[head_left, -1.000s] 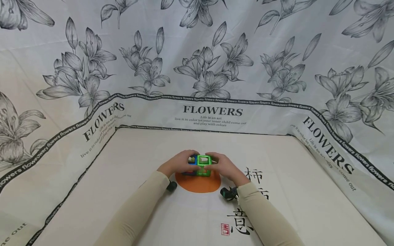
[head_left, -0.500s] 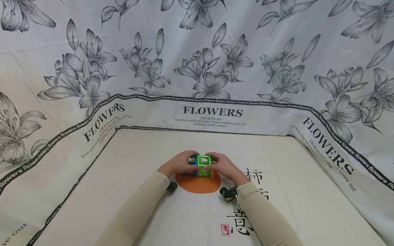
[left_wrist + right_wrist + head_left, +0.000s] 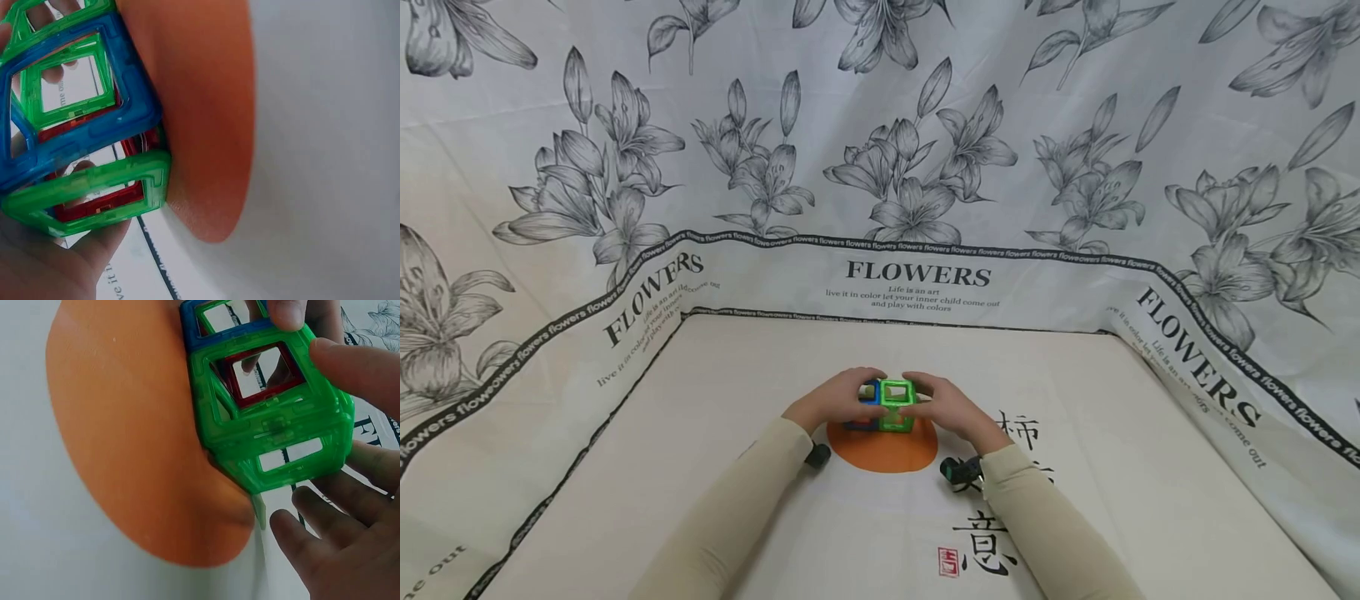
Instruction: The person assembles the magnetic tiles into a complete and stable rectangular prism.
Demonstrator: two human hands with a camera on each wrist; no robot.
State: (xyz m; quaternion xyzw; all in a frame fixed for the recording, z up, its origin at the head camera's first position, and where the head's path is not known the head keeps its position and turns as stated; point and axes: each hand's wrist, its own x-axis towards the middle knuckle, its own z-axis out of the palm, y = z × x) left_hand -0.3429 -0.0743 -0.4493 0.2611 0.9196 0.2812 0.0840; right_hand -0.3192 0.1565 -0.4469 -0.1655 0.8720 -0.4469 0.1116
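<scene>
Square magnetic tiles are joined into a box-like block on the cloth, at the far part of a printed orange circle. In the head view the blue tile shows on the left and green tiles on the right; red tiles show through the openings. My left hand grips the block's left side, thumb in front, other fingers partly hidden behind. From the right, my right hand holds the green end, its thumb pressing an edge. In the right wrist view some of its lower fingers are spread beside the block.
White cloth with black printed characters covers the table. A flower-printed curtain rises around the back and sides. Dark wrist-worn devices, the left one and the right one, sit close above the cloth.
Both hands keep their hold on the tile block in almost the same spot. The right wrist has shifted very slightly.
</scene>
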